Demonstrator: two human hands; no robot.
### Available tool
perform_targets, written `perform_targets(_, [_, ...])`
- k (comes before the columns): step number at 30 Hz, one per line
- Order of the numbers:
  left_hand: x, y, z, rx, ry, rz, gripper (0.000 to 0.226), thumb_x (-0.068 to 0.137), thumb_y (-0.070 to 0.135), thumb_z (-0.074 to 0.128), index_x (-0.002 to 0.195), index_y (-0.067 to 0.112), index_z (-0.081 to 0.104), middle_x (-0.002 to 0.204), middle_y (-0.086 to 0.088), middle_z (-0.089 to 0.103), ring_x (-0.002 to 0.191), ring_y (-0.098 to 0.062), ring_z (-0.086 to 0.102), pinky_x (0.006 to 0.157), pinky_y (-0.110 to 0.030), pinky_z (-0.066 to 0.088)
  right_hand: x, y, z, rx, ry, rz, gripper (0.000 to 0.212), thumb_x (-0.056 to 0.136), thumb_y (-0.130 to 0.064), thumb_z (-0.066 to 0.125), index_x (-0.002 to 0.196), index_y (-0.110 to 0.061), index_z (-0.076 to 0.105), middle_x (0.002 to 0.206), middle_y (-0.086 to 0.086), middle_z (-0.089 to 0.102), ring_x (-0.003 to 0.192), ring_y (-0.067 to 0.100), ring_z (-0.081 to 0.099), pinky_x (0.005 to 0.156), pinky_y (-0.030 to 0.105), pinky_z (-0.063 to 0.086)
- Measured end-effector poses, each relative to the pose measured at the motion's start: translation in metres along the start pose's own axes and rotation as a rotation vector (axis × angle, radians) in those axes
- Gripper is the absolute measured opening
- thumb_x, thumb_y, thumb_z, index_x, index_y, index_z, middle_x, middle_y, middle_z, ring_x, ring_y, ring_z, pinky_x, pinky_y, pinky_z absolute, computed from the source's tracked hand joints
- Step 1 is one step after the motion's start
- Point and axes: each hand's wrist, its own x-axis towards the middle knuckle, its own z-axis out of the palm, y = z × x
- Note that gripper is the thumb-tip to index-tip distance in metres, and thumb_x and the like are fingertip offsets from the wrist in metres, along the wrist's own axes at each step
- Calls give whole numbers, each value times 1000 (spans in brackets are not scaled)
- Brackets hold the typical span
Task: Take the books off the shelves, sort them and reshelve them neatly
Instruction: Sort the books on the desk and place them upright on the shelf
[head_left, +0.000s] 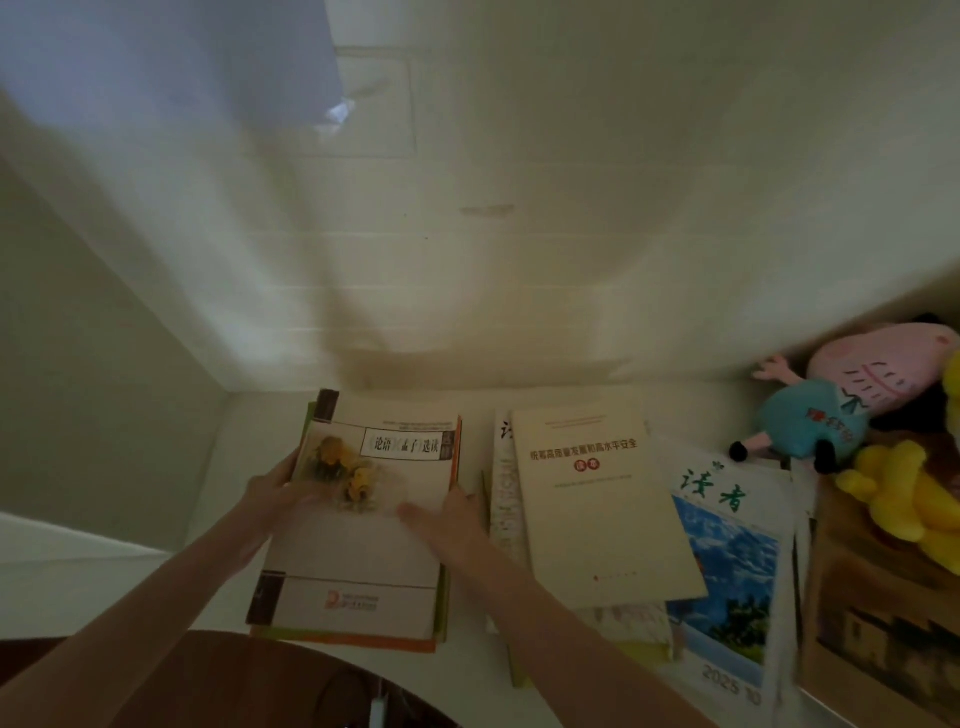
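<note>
Holding the left pile (363, 642) from both sides, we seem to be pushing its books into one straight stack. The flower book (363, 551) lies flat on top, and green and orange edges peek out under it, so the pile is not neat yet. Our left hand (275, 493) grips the left side, with the thumb on the cover and the fingers curled round the edge. Our right hand (452, 522) is blurry. Its thumb lies on the cover and its fingers look bent over the right side, so we think it holds on too.

All the books lie flat on the white shelf (571, 395), close to the wall (467, 234). None stand up, so we think the sorting is only partly done.

Just beside our right hand, the cream book (602, 509) sits on top of a second pile. A magazine (727, 561) with a blue picture pokes out from under it on the right.

Past that, a pink and blue doll (831, 410) and a yellow toy (904, 493) lie in the corner, with a brown box (883, 623) below them. They take up room where books could go. The second pile is very near, so our right arm could bump it.
</note>
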Motion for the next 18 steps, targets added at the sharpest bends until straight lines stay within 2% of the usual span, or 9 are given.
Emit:
perform_targets(2, [3, -2, -3, 95, 29, -21, 99, 38, 53, 79, 130, 33, 48, 117, -6, 65, 103, -29, 64, 88, -46, 53, -10, 0, -3, -107, 17, -30, 83, 86, -49, 61, 147, -10, 19, 148, 13, 20, 139, 31, 21, 113, 38, 26])
perform_targets(4, [15, -12, -8, 181, 86, -72, 108, 31, 67, 80, 129, 35, 47, 123, -9, 57, 113, -33, 55, 97, -52, 46, -21, -1, -18, -196, 141, -129, 83, 87, -49, 60, 148, -14, 16, 148, 13, 17, 140, 31, 13, 115, 40, 16])
perform_targets(7, [43, -44, -23, 207, 101, -148, 116, 32, 74, 78, 134, 38, 39, 128, -11, 48, 114, -36, 50, 94, -55, 47, -26, 16, -73, -350, 458, -208, 70, 90, -45, 57, 147, -21, 25, 151, 7, 16, 139, 27, 13, 115, 36, 10])
perform_targets(9, [49, -53, -25, 163, 114, -175, 112, 38, 75, 78, 136, 45, 33, 129, -11, 47, 112, -37, 53, 90, -55, 50, -31, 43, -128, -349, 660, -145, 69, 90, -41, 59, 147, -20, 27, 152, 9, 18, 140, 29, 14, 115, 40, 13])
perform_targets(10, [53, -59, -28, 145, 130, -183, 107, 41, 76, 76, 135, 50, 32, 131, -11, 47, 112, -37, 54, 89, -55, 50, -33, 58, -152, -315, 709, -77, 72, 89, -40, 61, 148, -17, 26, 152, 12, 21, 140, 31, 16, 114, 43, 17])
perform_targets(11, [54, -64, -29, 133, 153, -186, 103, 44, 79, 74, 134, 53, 31, 132, -11, 47, 112, -38, 54, 89, -55, 50, -37, 71, -172, -270, 691, 2, 76, 88, -40, 62, 148, -14, 24, 152, 15, 24, 140, 34, 20, 114, 46, 21])
perform_targets(13, [62, -75, -34, 97, 178, -177, 102, 44, 81, 72, 133, 55, 30, 134, -13, 45, 113, -41, 53, 88, -58, 49, -40, 93, -189, -148, 548, 121, 78, 89, -37, 63, 149, -10, 22, 149, 18, 35, 134, 35, 36, 108, 47, 35])
perform_targets(15, [70, -86, -40, 73, 174, -163, 102, 43, 76, 76, 133, 55, 31, 136, -14, 43, 114, -43, 51, 87, -60, 48, -41, 106, -188, -104, 459, 156, 63, 90, -34, 62, 142, -8, 37, 134, 16, 53, 114, 32, 55, 91, 40, 47])
perform_targets(18, [44, -57, -26, 4, 184, -134, 97, 52, 64, 80, 136, 45, 35, 134, -14, 46, 111, -42, 54, 86, -60, 50, -47, 112, -188, -149, 491, 94, 40, 91, -30, 62, 122, -5, 58, 110, 10, 65, 90, 23, 59, 79, 36, 49])
